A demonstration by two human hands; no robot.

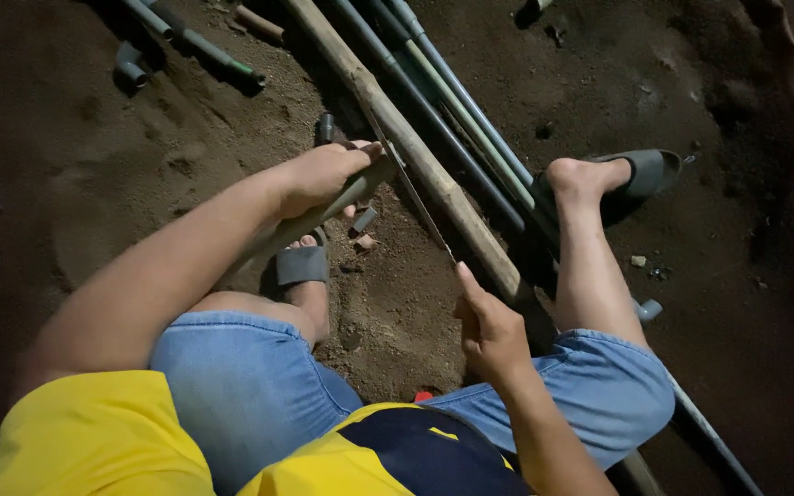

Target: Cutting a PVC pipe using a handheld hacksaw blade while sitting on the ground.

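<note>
Hidden or unclear: the near end of the saw blade (420, 204) vanishes inside the right hand (489, 332), so any handle cannot be made out; the grey pipe (310, 220) is covered in part by the left hand (323, 173) and forearm; the scene's edges fall into darkness.
Left hand: closed around the grey pipe near its far end, pressing it down just above the left foot.
Right hand: closed on the near end of the thin saw blade, thumb pointing up along it.
Saw blade: slants from the right hand up to the pipe end at the left hand, alongside the bamboo pole (406, 147).
Long pipes (470, 119): a bundle lying beside the bamboo pole, under the right foot in a grey sandal (640, 174).
Ground (140, 156): bare brown earth, uneven, dimly lit.
Scattered pieces: short pipe offcuts (362, 222) lie near the left foot; a pipe fitting (129, 66) lies at upper left.
</note>
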